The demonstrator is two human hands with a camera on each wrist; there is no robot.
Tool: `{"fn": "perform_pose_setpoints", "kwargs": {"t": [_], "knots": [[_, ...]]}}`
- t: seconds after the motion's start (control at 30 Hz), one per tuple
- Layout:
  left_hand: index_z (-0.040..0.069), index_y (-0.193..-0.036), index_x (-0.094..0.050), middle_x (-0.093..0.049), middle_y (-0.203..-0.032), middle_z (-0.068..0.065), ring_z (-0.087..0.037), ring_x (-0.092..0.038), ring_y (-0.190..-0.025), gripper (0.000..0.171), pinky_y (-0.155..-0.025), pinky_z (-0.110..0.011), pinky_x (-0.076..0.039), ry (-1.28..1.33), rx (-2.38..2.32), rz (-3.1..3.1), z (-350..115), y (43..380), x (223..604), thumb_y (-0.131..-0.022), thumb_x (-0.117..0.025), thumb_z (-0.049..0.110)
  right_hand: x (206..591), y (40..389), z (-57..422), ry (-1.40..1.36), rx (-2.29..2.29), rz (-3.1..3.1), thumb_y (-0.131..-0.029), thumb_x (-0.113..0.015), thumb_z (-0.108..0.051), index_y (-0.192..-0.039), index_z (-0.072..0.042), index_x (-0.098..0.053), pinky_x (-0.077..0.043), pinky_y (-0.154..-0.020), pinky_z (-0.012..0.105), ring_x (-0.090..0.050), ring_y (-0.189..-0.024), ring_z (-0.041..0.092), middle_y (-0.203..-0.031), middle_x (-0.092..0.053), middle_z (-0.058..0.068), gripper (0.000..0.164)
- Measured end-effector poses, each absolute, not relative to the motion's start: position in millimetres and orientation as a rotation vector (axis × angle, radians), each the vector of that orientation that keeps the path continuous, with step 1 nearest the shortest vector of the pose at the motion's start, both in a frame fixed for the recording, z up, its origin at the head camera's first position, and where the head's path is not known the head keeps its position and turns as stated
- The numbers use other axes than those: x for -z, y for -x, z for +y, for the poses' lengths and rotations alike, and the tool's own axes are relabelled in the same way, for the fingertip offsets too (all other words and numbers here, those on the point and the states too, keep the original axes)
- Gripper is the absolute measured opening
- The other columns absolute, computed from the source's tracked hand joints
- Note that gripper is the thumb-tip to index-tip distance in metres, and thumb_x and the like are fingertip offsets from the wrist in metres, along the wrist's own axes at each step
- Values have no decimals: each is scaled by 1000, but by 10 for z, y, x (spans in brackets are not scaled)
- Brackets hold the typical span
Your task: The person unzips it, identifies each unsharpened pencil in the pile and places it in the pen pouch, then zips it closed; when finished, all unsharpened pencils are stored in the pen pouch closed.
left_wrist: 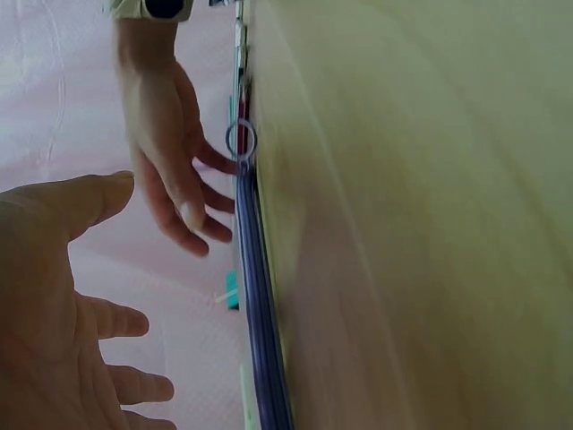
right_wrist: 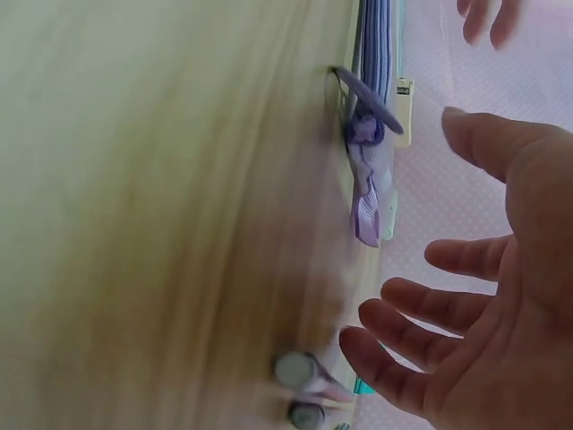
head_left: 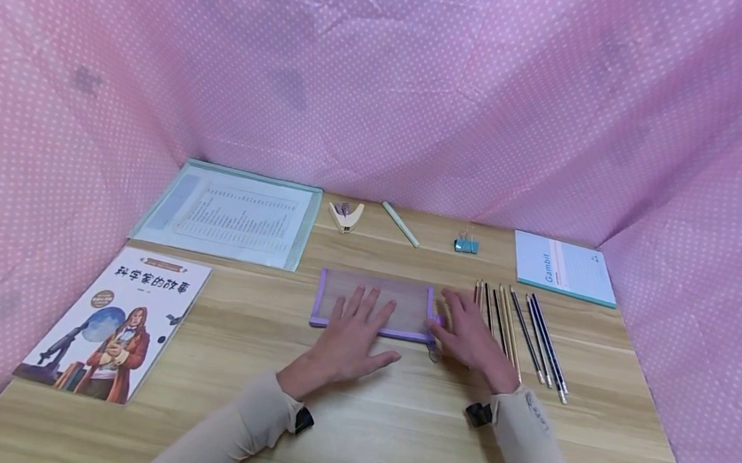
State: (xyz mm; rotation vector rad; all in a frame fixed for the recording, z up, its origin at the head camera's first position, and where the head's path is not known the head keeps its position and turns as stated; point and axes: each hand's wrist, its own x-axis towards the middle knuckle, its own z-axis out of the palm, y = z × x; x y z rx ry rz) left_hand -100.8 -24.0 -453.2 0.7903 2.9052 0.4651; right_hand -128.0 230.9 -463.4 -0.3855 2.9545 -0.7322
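A flat purple-edged mesh zip pouch point(head_left: 375, 303) is lain upon by the spread, straight fingers of the left hand point(head_left: 350, 335), while the right hand point(head_left: 470, 334), fingers apart and relaxed, is rested just beside its zip end on the wooden worktop point(head_left: 356, 419).

On the table point(head_left: 342, 433), the mesh pouch point(head_left: 375, 301) lies at the centre, the left hand point(head_left: 351, 332) on its near edge, the right hand point(head_left: 468, 330) at its right end. Right of that hand — a row of pencils point(head_left: 522, 338). The notebook point(head_left: 564, 268) lies far right; clip point(head_left: 466, 245), pen point(head_left: 401, 224) and stapler point(head_left: 346, 216) along the far edge; folder point(head_left: 231, 213) far left — book point(head_left: 118, 321) near left.
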Motion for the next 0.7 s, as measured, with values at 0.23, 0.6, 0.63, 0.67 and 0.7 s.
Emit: {"fn": "perform_pose_setpoints", "kwargs": {"t": [0.23,0.6,0.63,0.67,0.7], "knots": [[21,-157,-31,-18,-168,-16,-41,-14,-156,82,-121,-67,-21,-825,-466,2850,-129,958,4567,-92,-52,66,4626,1301,2263,251,712,2890,-95,-64,-40,-150,4,-35,-39,-112,62,-43,-138,47,-150,-41,32,76],[22,-158,-29,-17,-168,-15,-41,-12,-156,82,-122,-66,-19,-797,-386,2776,-115,965,4640,-93,-49,68,4613,1341,2144,125,685,2871,-93,-68,-37,-135,2,-56,-49,-95,52,-52,-115,38,-131,-51,26,58],[22,-158,-30,-17,-168,-16,-41,-12,-156,82,-122,-66,-19,-795,-389,2765,-117,967,4645,-93,-49,67,4612,1341,2136,122,684,2872,-93,-68,-36,-135,3,-56,-49,-96,53,-52,-116,39,-131,-51,27,59],[22,-157,-31,-17,-168,-16,-41,-12,-156,81,-122,-66,-18,-791,-393,2751,-119,968,4650,-92,-50,67,4609,1342,2125,114,683,2872,-92,-67,-36,-136,3,-55,-48,-96,53,-52,-117,39,-132,-51,27,60],[22,-157,-31,-17,-168,-16,-42,-12,-156,81,-122,-66,-18,-786,-396,2739,-121,971,4656,-92,-51,67,4608,1343,2117,109,685,2871,-92,-68,-36,-136,3,-56,-48,-96,54,-52,-117,40,-132,-51,28,60]]}}
